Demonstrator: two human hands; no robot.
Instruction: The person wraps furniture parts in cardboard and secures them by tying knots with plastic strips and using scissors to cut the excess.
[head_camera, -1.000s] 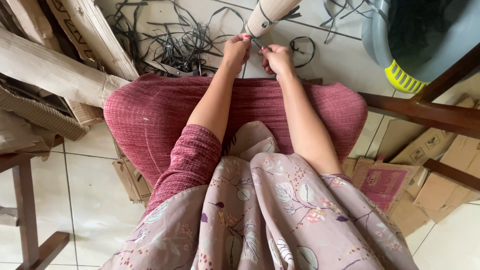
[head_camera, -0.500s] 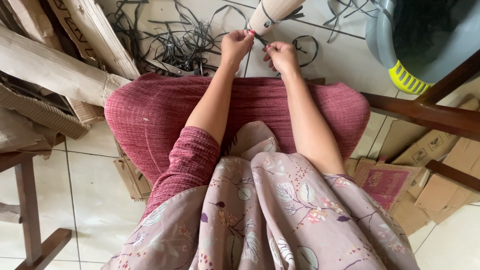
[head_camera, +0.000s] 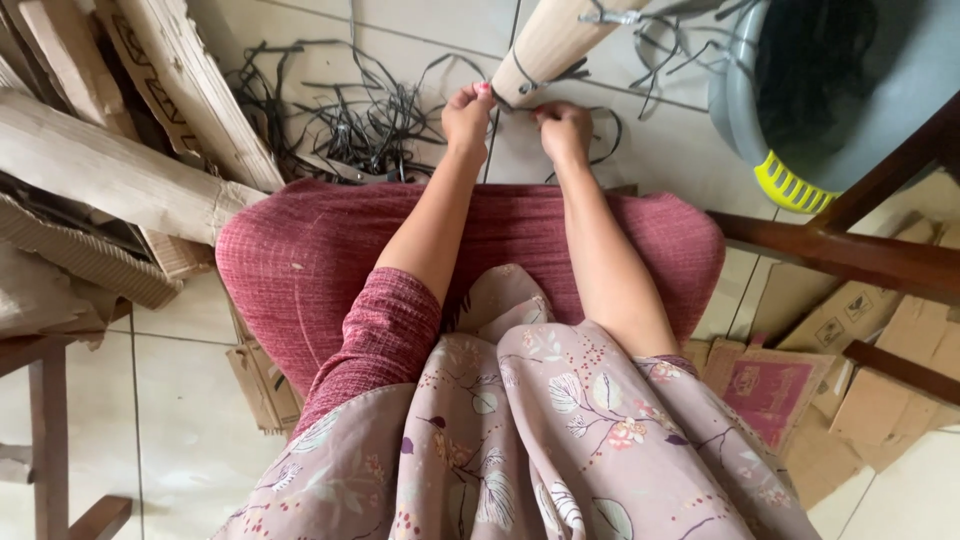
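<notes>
Soft even daylight, pale floor tiles (head_camera: 180, 400) bright with mild glare, faint shadows, sharp centre, wide-angle stretching at edges

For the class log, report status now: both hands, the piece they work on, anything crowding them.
Left hand and right hand pinch a black strap around the cardboard roll. Roll slants off the floor. Loose black straps piled left; grey basket right.

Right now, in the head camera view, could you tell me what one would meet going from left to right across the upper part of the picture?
Torn cardboard slabs → tangle of black straps → left hand → right hand → grey tub with yellow grille → dark wooden rail.
</notes>
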